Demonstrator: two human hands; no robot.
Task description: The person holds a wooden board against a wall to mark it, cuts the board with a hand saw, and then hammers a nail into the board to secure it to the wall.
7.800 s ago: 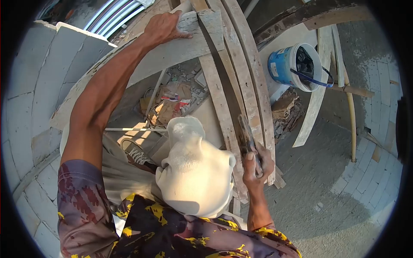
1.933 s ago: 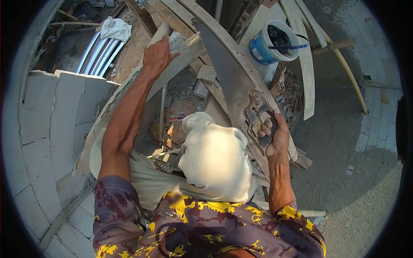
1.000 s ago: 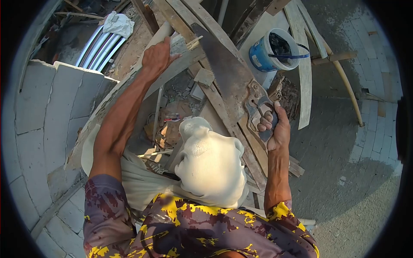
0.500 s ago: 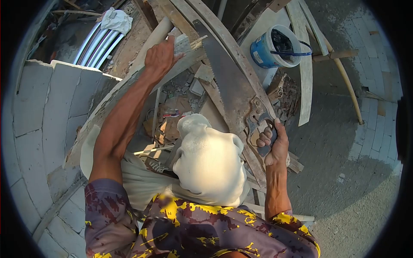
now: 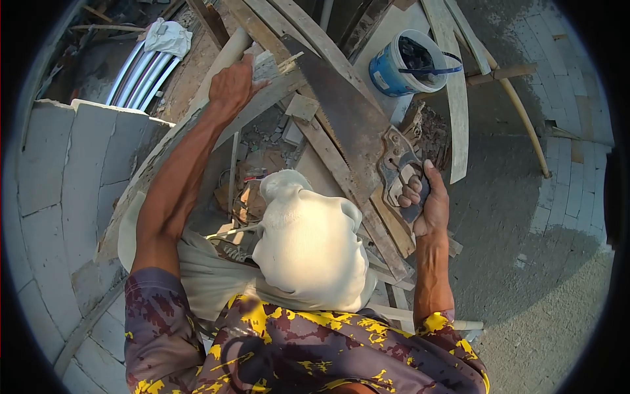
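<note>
My right hand [image 5: 424,200] grips the wooden handle of a rusty hand saw [image 5: 344,111], whose toothed blade runs up and left across a grey plank [image 5: 262,98]. My left hand [image 5: 229,83] presses down on that plank near its far end, close to where the blade meets the wood. The plank slopes down to the left over a pit of rubble. A white cloth over my head [image 5: 308,240] hides part of the boards below the saw.
Several long boards [image 5: 341,164] lie stacked under the saw. A blue and white bucket [image 5: 401,64] stands at the upper right, beside a pale upright plank [image 5: 456,98]. White block walls [image 5: 65,171] are at left, corrugated sheet [image 5: 134,72] at top left, concrete floor [image 5: 512,262] at right.
The saw has stayed in my right hand and slid back and forth along the cut; since half a second ago it has shifted slightly up. My left hand keeps holding the plank.
</note>
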